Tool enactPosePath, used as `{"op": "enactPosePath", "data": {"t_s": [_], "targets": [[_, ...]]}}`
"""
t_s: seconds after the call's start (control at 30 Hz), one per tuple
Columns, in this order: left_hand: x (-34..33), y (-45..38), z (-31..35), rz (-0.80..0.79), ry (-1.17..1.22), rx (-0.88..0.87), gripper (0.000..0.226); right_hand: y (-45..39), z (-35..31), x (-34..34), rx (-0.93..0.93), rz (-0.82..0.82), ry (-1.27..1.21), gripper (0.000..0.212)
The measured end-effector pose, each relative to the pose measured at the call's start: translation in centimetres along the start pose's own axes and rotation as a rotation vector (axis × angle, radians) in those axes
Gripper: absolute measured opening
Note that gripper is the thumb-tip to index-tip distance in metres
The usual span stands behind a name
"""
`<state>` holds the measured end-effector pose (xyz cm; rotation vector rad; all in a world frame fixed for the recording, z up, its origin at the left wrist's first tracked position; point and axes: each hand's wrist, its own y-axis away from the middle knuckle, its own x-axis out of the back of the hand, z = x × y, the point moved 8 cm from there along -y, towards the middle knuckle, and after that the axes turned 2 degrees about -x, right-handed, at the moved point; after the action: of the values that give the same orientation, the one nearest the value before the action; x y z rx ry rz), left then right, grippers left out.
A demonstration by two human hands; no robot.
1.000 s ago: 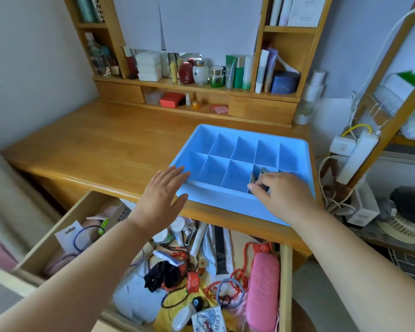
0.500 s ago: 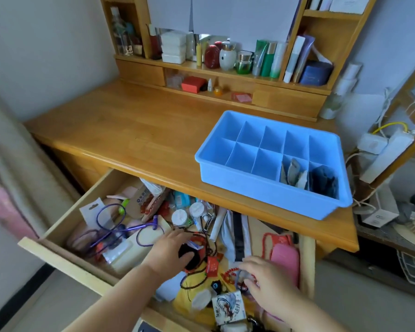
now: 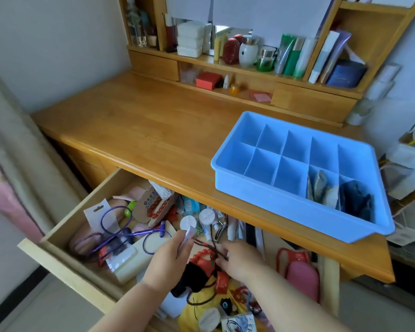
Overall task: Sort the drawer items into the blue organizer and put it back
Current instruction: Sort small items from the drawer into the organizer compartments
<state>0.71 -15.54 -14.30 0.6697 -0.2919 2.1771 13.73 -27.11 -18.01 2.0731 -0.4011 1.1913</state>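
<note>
1. Stretching away beyond both hands, the wooden desk (image 3: 153,130) carries the blue organizer (image 3: 297,202) up and to the right of them, near the desk's front edge.
2. The organizer's two nearest right-hand compartments hold grey packets (image 3: 321,188) and dark blue items (image 3: 356,202); its other compartments show bare blue bottoms.
3. The open drawer (image 3: 65,226) lies under both hands, cluttered with items.
4. A pink case (image 3: 302,281) lies in the drawer to the right of the right hand; purple cords (image 3: 113,233) lie left of the left hand.
5. The left hand (image 3: 170,262) pinches a small white tube (image 3: 187,237).
6. The right hand (image 3: 240,259), fingers curled, grips a dark bead string (image 3: 216,248) just above red beads (image 3: 204,256).
</note>
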Motion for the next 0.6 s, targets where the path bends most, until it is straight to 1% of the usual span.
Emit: {"op": "enactPosePath", "data": {"t_s": [0.07,0.13,0.2,0.3,0.33,0.4,0.47,0.5,0.57,0.6], "targets": [[0.2,0.0,0.4,0.019,0.035,0.025,0.033,1.0,0.4,1.4,0.005,0.114,-0.003,0.01],[0.4,-0.1,2.0,0.025,0.078,-0.012,0.034,2.5,0.7,4.0,0.038,0.253,0.03,0.013],[0.8,-0.1,5.1,0.023,0.116,-0.132,0.029,4.8,0.8,6.8,0.103,0.359,0.034,0.014],[2.0,-0.6,10.8,0.064,0.166,-0.318,0.013,8.9,1.3,11.3,0.202,0.451,-0.097,0.015],[2.3,-0.9,12.5,0.083,0.176,-0.351,0.017,10.4,1.6,12.7,0.229,0.484,-0.143,0.014],[2.6,-1.9,15.6,0.077,0.25,-0.348,0.021,13.2,2.4,15.9,0.259,0.56,-0.305,0.009],[2.5,-3.1,18.5,0.057,0.337,-0.343,0.018,15.5,3.8,19.3,0.268,0.668,-0.535,0.004],[2.7,-3.9,20.2,0.09,0.31,-0.371,0.017,16.3,4.7,20.9,0.256,0.733,-0.644,0.001],[2.6,-5.7,23.3,0.155,0.224,-0.409,0.02,17.1,6.9,23.4,0.217,0.83,-0.852,0.004],[1.9,-6.7,24.4,0.125,0.261,-0.379,0.017,17.1,8.0,24.2,0.195,0.85,-0.951,0.007]]}}
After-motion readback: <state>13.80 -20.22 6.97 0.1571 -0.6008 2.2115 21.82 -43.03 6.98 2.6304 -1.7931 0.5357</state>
